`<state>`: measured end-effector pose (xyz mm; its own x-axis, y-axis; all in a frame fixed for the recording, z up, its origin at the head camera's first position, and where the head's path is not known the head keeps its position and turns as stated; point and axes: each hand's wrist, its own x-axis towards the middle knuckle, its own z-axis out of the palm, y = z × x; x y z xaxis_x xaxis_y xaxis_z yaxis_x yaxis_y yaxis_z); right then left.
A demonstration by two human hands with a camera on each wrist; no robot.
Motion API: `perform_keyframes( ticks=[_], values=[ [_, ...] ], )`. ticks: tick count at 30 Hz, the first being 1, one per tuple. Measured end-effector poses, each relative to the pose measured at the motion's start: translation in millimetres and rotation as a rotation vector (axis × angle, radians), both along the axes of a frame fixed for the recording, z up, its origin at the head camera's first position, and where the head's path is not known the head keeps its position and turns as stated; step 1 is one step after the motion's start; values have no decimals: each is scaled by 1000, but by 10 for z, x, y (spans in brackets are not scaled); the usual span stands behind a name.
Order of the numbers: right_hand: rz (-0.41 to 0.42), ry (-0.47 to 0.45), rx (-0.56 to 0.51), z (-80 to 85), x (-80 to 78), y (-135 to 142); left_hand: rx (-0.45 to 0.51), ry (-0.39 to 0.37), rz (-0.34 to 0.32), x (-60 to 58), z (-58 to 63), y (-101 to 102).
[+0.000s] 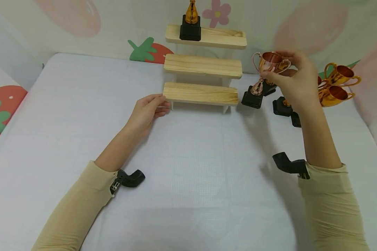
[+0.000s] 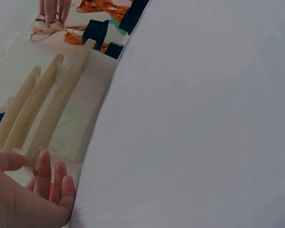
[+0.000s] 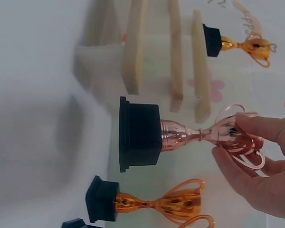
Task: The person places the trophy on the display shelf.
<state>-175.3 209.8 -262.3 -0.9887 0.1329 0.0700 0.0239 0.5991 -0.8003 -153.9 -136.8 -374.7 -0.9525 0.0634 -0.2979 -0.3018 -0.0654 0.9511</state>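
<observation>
In the head view my right hand (image 1: 301, 78) pinches a rose-gold trophy cup (image 1: 271, 62) by its bowl and handle. Its black base hangs just right of a three-tier wooden display stand (image 1: 202, 64). The right wrist view shows thumb and fingers on the cup's bowl, with the trophy's black base (image 3: 140, 134) off the table. My left hand (image 1: 147, 111) grips the left end of the lowest board (image 1: 201, 93), thumb and fingers about its edge. On the top board's left side stands a gold trophy (image 1: 190, 26).
Several gold trophies (image 1: 336, 94) with black bases stand at the right, behind and beside my right forearm. White cloth (image 1: 191, 167) covers the table. A curtain (image 1: 119, 21) with fruit and flower prints hangs behind the stand.
</observation>
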Motion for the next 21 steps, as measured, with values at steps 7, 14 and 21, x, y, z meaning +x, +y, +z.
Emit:
perform_keyframes(
  ticks=[7, 14, 21],
  values=[
    [17, 6, -48, 145, -57, 16, -8, 1, -1, 5, 6, -8],
    [42, 25, -40, 294, -107, -29, -8, 8, -6, 10, 4, -13],
    [44, 11, -14, 463, -171, -74, -9, 5, -6, 11, 12, -8]
  ],
)
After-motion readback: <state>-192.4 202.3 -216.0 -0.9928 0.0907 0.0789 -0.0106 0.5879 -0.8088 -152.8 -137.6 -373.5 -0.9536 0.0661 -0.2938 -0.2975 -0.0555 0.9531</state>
